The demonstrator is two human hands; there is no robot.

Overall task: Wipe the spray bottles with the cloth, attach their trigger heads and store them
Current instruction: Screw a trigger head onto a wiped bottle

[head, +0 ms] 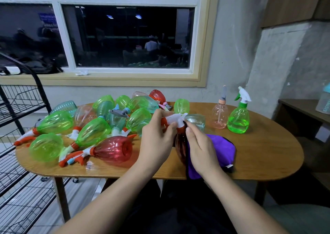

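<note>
The trigger head (174, 118) is pinched by the left hand (157, 137); the red bottle (180, 144) and purple cloth (220, 150) are clasped in the grip of the right hand (202, 146).

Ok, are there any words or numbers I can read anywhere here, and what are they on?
Nothing reads clearly.
Clear container at the right edge: pale sideways letters, cut off and too blurred to read.
Blue sign, upper left: lines of text, too blurred to read.
Spray bottles: no labels visible.
</note>
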